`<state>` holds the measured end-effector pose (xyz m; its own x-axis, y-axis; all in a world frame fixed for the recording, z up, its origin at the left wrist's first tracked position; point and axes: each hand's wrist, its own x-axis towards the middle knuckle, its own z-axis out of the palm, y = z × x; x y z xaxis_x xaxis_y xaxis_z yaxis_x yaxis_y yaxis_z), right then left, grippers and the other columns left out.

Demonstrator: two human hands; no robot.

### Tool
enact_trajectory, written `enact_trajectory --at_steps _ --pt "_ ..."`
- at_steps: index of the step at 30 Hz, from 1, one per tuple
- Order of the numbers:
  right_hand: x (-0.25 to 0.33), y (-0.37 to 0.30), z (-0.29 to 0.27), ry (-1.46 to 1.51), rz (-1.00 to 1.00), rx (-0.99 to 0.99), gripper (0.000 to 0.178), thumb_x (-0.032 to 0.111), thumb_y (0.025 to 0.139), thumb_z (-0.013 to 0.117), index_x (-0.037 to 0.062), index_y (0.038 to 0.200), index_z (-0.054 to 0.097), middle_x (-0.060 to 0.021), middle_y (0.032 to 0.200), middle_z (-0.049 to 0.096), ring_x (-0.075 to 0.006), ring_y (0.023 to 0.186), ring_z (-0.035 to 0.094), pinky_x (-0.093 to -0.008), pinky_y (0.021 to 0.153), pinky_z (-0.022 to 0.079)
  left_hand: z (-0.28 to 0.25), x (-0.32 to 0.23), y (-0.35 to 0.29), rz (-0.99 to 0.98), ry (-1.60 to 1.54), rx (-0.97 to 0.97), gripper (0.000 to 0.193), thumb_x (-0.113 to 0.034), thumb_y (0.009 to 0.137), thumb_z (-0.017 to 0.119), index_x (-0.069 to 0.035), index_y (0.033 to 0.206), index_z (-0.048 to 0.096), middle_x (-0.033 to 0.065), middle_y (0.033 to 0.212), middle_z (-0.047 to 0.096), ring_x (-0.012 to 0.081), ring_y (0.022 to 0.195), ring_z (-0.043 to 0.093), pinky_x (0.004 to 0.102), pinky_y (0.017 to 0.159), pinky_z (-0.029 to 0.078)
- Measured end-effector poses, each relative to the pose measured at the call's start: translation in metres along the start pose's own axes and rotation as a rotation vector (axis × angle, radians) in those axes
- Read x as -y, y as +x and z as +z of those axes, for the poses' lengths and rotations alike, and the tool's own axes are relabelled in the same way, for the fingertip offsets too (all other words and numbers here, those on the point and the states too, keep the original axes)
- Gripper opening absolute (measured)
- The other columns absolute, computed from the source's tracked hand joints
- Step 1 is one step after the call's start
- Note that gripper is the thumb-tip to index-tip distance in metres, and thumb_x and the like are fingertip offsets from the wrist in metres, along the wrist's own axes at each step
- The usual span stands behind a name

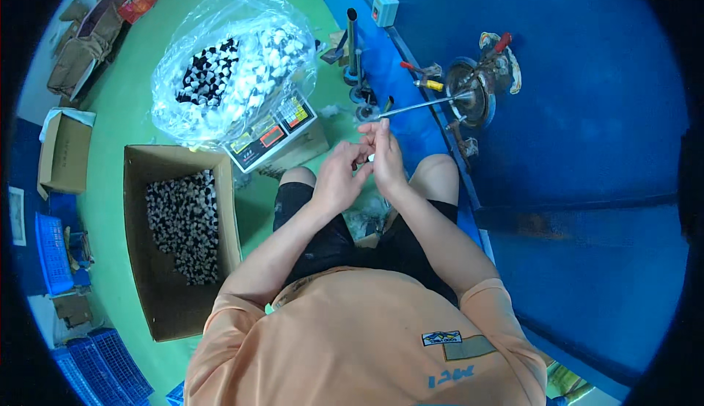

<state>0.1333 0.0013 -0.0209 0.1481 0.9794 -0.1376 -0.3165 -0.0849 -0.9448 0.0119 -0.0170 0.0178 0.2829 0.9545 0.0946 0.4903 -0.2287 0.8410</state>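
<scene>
My two hands meet above my knees, close together. My left hand (340, 177) is closed, its fingers and thumb around a small black-and-white piece (371, 158). Pressed up against the same piece is my right hand (388, 158), its fingers fairly straight and held together. Much of the piece is hidden by the fingers, so its exact kind does not show. Just beyond my right fingertips, the end of a thin metal rod (418, 106) sticks out from a round metal fixture (470, 92) on the blue surface.
An open cardboard box (139, 274) at left holds many small black-and-white pieces. Farther off, a clear plastic bag (213, 21) full of similar pieces sits on a scale (273, 138). Clamps with red handles (503, 42) and a switch box (384, 10) stand near the fixture.
</scene>
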Motion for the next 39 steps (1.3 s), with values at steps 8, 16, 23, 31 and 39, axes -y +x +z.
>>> enact_trajectory --at_steps 8,16,23,31,39 --pt "0.010 -0.002 -0.014 0.037 0.142 -0.020 0.056 0.053 0.104 0.031 0.0027 0.103 0.056 -0.0015 0.071 0.050 -0.0062 0.050 0.040 -0.0208 0.039 0.027 0.004 0.015 0.021 -0.249 -0.671 0.079 0.004 -0.001 0.091 0.062 -0.001 0.093 0.058 0.0061 0.086 0.061 0.0129 0.075 0.059 0.0238 0.071 0.050" --pt "0.015 -0.004 -0.016 0.111 0.187 -0.039 0.051 0.050 0.105 0.033 0.0039 0.102 0.054 0.0007 0.065 0.047 -0.0052 0.046 0.035 -0.0203 0.037 0.023 0.011 0.019 0.038 -0.228 -0.958 -0.029 0.016 0.001 0.091 0.062 0.000 0.104 0.054 0.0071 0.087 0.062 0.0129 0.073 0.060 0.0238 0.070 0.052" --pt "0.016 -0.005 -0.019 0.141 0.165 -0.071 0.046 0.046 0.106 0.034 0.0052 0.100 0.054 0.0028 0.061 0.044 -0.0052 0.046 0.035 -0.0206 0.038 0.023 0.009 0.013 0.052 -0.148 -0.916 -0.056 0.023 0.006 0.089 0.062 0.000 0.109 0.053 0.0052 0.085 0.061 0.0107 0.072 0.058 0.0219 0.067 0.050" --pt "0.027 -0.005 -0.016 0.124 0.070 -0.082 0.044 0.044 0.106 0.035 0.0062 0.099 0.055 0.0024 0.062 0.044 -0.0055 0.047 0.036 -0.0213 0.039 0.023 0.008 0.011 0.051 -0.189 -0.944 -0.094 0.023 0.006 0.089 0.062 -0.001 0.109 0.053 0.0053 0.086 0.060 0.0112 0.072 0.058 0.0223 0.068 0.050" --pt "0.023 -0.006 -0.016 0.141 0.081 -0.110 0.041 0.043 0.106 0.036 0.0071 0.099 0.056 0.0025 0.063 0.044 -0.0055 0.048 0.037 -0.0217 0.040 0.024 0.010 0.004 0.050 -0.227 -0.966 -0.104 0.024 0.006 0.089 0.062 -0.001 0.110 0.053 0.0053 0.086 0.060 0.0107 0.072 0.057 0.0223 0.068 0.049"
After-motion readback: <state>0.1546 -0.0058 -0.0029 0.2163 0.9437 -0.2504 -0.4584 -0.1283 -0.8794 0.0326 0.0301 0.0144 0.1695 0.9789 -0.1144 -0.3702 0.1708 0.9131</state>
